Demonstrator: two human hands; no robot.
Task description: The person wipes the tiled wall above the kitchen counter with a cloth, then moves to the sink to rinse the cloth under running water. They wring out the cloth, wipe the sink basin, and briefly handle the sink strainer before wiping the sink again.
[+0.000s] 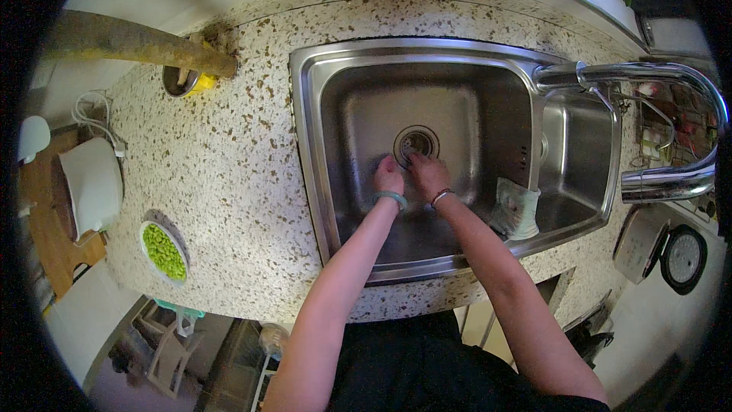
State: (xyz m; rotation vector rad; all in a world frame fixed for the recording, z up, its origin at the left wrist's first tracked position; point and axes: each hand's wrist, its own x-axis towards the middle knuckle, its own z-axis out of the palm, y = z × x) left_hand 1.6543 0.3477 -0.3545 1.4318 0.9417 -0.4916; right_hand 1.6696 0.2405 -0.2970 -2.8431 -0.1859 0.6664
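Note:
Both of my hands are low in the large basin of a stainless steel sink. My left hand, with a green bangle at the wrist, has curled fingers just below the drain; whether it holds anything is not visible. My right hand, wearing a bracelet, reaches with its fingers to the lower rim of the drain strainer. Its fingertips are partly hidden. A wet, pale cloth or bag hangs over the divider to the right of my hands.
A chrome faucet arches over the smaller basin at right. On the speckled counter at left are a dish of green beans and a metal pot. A white appliance stands farther left, near a white cable.

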